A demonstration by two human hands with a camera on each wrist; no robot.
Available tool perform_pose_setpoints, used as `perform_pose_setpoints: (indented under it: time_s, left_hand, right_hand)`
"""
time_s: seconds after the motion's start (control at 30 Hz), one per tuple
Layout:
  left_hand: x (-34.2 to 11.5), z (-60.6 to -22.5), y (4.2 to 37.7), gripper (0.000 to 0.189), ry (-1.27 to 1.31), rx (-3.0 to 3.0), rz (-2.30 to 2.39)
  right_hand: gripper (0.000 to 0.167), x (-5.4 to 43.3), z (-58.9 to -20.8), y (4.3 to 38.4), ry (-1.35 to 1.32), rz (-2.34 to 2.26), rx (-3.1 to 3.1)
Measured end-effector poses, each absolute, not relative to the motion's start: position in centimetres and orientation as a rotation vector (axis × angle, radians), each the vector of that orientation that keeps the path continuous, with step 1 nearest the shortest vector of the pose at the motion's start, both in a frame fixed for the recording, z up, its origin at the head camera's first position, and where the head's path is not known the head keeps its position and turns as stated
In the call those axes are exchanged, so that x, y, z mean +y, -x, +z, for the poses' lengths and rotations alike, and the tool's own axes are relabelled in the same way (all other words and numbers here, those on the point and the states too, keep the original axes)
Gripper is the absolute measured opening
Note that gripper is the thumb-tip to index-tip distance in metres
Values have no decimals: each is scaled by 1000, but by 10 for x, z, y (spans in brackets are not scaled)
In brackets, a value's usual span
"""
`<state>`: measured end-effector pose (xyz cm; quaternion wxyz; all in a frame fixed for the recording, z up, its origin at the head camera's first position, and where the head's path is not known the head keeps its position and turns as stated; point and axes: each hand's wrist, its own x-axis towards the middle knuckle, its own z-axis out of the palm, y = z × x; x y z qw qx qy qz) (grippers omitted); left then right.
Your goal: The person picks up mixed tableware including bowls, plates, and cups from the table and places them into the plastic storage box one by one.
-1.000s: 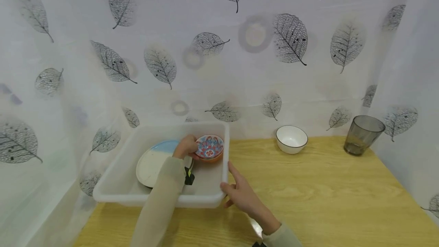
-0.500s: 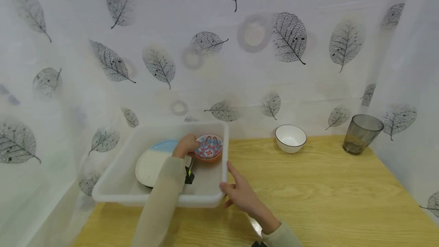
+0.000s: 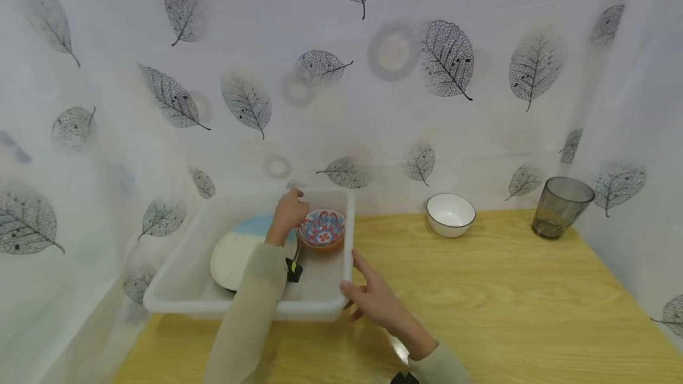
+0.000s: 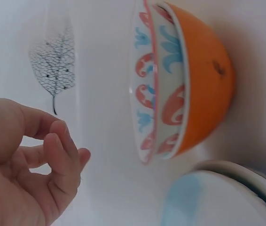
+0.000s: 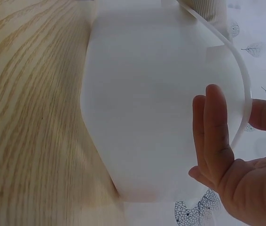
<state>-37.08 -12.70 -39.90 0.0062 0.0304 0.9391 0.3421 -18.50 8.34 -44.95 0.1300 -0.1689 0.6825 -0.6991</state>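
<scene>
A white plastic tub (image 3: 203, 308) stands on the wooden table, with nested bowls and plates in it. My left hand (image 3: 288, 218) is over the tub beside the patterned bowl (image 3: 322, 228), holding nothing. In the left wrist view its fingers are loosely bent, apart from the bowls. The red-and-blue patterned bowl sits in an orange-sided bowl (image 4: 210, 80). Left of them lies a cream-and-blue plate (image 3: 235, 259), partly hidden by my left sleeve, on another plate. My right hand (image 3: 376, 298) holds the tub's right rim, thumb over the edge and fingers against the outer wall (image 5: 152, 94).
On the right of the table (image 3: 507, 289) stand a white bowl (image 3: 451, 216) with a dark rim and a grey see-through glass (image 3: 562, 206). A leaf-printed curtain (image 3: 395, 123) hangs behind and at both sides.
My left hand has let go of the patterned bowl and risen slightly away from it. The bowls now sit a little further left in the tub. My right hand stays on the rim.
</scene>
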Motion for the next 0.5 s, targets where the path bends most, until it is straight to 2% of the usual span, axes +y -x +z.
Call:
perform_pose_setpoints:
  time_s: [0.17, 0.5]
  left_hand:
    - [-118, -387, 363, 49, -137, 2994, 1302]
    - [-90, -352, 336, 46, -440, 3044, 1310]
  right_hand:
    - [78, 85, -451, 185, 486, -2021, 1989]
    - [69, 93, -448, 188, 375, -2032, 2059]
